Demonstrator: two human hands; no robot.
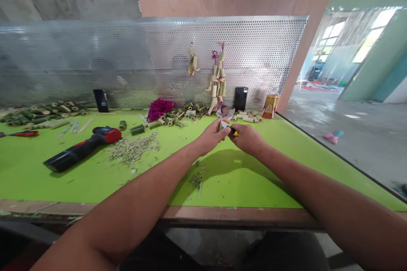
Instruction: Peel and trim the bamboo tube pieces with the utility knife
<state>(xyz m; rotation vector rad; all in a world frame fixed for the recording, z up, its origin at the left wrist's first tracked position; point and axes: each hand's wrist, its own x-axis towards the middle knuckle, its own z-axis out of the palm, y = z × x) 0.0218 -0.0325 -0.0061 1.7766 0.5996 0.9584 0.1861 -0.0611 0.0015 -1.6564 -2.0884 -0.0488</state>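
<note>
Above the middle of the green table (254, 169), my left hand (210, 137) is closed around a short bamboo piece (223, 125), whose pale end shows at the fingertips. My right hand (249, 137) grips a black and yellow knife (234, 131), held against or very close to the bamboo; the blade itself is hard to make out. Below my hands lies a small heap of bamboo shavings (197, 179). Beyond them, more cut bamboo pieces (246, 116) rest by a crumpled paper-like wrapper (225, 112).
A cordless power tool (84, 148) lies at left beside a larger pile of shavings (135, 148). Farther back are purple string (160, 109), a bamboo heap (41, 114), a phone (241, 98) and a gold-red tin (270, 106). Bamboo figures (217, 78) hang on the perforated metal panel (260, 51).
</note>
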